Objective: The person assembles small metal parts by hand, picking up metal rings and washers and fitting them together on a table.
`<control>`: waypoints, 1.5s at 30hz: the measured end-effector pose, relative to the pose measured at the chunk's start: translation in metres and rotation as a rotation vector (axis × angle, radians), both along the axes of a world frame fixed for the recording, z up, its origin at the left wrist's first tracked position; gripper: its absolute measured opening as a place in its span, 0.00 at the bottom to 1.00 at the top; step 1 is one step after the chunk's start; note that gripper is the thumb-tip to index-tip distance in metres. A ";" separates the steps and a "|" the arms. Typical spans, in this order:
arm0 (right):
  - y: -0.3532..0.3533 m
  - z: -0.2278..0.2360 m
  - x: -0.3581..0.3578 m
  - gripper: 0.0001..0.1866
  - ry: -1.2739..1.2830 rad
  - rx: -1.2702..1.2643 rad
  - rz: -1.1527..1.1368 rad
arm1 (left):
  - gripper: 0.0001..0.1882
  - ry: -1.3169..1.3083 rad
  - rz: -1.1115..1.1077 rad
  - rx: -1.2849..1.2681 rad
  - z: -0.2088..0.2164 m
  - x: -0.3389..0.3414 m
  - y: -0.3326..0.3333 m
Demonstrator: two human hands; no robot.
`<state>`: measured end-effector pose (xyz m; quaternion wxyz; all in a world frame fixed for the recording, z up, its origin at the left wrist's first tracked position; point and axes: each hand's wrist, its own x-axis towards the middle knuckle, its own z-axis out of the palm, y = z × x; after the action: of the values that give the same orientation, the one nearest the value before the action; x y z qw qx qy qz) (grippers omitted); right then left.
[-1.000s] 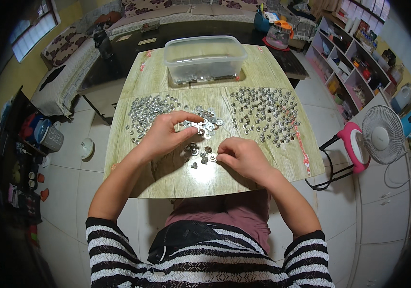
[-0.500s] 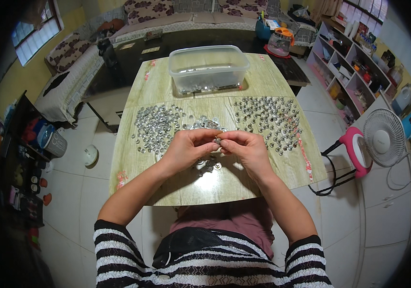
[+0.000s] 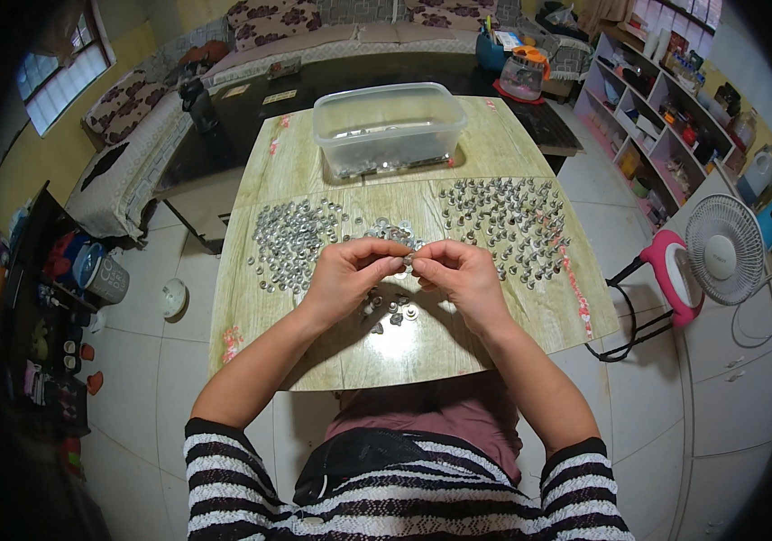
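My left hand (image 3: 347, 281) and my right hand (image 3: 464, 281) meet fingertip to fingertip above the middle of the wood-patterned table. Pinched between them is a small metal piece (image 3: 408, 262), mostly covered by the fingers. To the left of my hands lies a spread of small round silver caps (image 3: 294, 236). On the right are many small metal pieces with upright stems (image 3: 505, 219). Partly hidden behind my fingers is a middle heap of shiny metal pieces (image 3: 397, 232). A few loose metal parts (image 3: 395, 308) lie on the near side, below my hands.
A clear plastic tub (image 3: 390, 151) with metal pieces in its bottom stands at the table's far side. Beyond it is a dark table (image 3: 350, 74) with a jar (image 3: 523, 77). A pink-framed stool (image 3: 675, 279) and a white fan (image 3: 722, 250) stand at the right.
The view has shifted slightly. Both hands stay together over the same spot, with the fingertips turned a little around the small metal piece.
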<state>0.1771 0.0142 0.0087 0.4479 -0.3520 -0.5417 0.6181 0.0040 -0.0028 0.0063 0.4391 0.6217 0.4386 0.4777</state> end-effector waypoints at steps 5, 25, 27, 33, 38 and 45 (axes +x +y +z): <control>0.002 -0.005 -0.001 0.05 0.038 -0.043 0.033 | 0.09 -0.023 -0.031 -0.021 0.004 0.001 -0.002; 0.003 -0.009 0.001 0.04 0.110 -0.092 0.049 | 0.10 -0.006 -0.041 0.042 -0.003 0.002 0.002; 0.003 -0.009 0.002 0.04 0.110 -0.079 0.052 | 0.10 0.055 -0.044 0.079 -0.003 0.002 0.002; 0.003 -0.014 0.002 0.05 -0.043 0.131 -0.016 | 0.09 0.016 -0.011 -0.030 -0.006 0.005 0.001; 0.006 -0.016 0.002 0.05 -0.099 0.179 -0.034 | 0.09 0.105 -0.002 0.090 -0.008 0.004 0.003; 0.006 -0.017 0.000 0.04 -0.034 0.141 -0.005 | 0.09 0.033 -0.044 -0.013 -0.004 0.008 -0.001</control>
<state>0.1772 0.0205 -0.0087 0.4639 -0.3314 -0.5904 0.5713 0.0116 -0.0041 0.0022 0.4461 0.6363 0.4351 0.4548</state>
